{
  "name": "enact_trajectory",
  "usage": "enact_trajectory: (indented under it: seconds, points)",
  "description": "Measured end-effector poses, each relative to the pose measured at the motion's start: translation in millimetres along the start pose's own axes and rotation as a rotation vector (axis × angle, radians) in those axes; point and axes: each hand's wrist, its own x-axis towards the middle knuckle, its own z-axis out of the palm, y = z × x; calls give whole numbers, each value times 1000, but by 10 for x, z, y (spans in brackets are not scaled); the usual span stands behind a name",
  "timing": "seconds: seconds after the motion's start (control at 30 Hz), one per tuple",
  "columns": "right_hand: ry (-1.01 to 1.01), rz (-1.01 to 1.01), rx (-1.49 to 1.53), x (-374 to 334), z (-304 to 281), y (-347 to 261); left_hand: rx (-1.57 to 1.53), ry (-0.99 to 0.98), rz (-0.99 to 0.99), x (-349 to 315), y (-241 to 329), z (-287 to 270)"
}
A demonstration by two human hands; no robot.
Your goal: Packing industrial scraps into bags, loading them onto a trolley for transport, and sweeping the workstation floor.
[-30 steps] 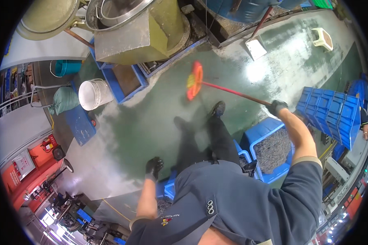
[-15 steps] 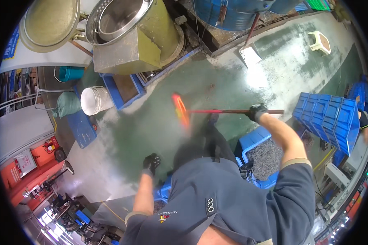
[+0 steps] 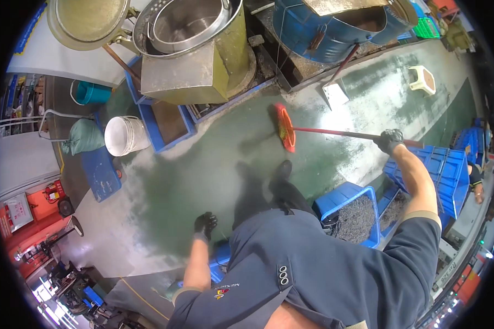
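My right hand [image 3: 389, 140], in a dark glove, is wrapped round the brown upper part of a broom [image 3: 286, 128]. The broom's handle slants leftward, turning red lower down, to an orange-red head with yellowish bristles. That head is over the green floor beyond my feet; whether it touches the floor, I cannot tell. My left hand [image 3: 205, 223], also in a dark glove, hangs out to the left with nothing in it, its fingers loosely bent and a little apart.
Beyond stand a large metal drum machine [image 3: 203, 71] and a blue barrel [image 3: 307, 33]. A long-handled dustpan [image 3: 335, 96] and a white stool [image 3: 422, 80] are at far right. Blue crates [image 3: 436, 175] and a blue bin [image 3: 343, 198] of metal bits stand right. A white bucket [image 3: 125, 136] is left.
My right hand has moved right, drawing the broom along, and the broom head has swung right and slightly away from me. My left hand has barely moved. The view has shifted a little.
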Motion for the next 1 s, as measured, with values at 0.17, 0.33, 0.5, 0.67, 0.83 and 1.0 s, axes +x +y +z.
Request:
enact_trajectory:
  seconds: [0.17,0.33,0.5,0.67,0.83,1.0]
  points:
    - [-41,-32,83,-581,158,-386,78,-95,-138,582,49,-489]
    - [-299,-5,284,-539,180,-1640,152,-13,-49,626,682,-131]
    - [-347,22,409,-290,447,-2142,42,-54,-6,546,758,-73]
    - [-421,157,386,-321,1021,-1150,2,-60,43,445,38,-204]
    - [-344,158,216,-191,1599,372,-26,35,11,83,-1021,209]
    - [-135,-95,94,51,1960,1052,-84,175,-58,-538,-2157,856]
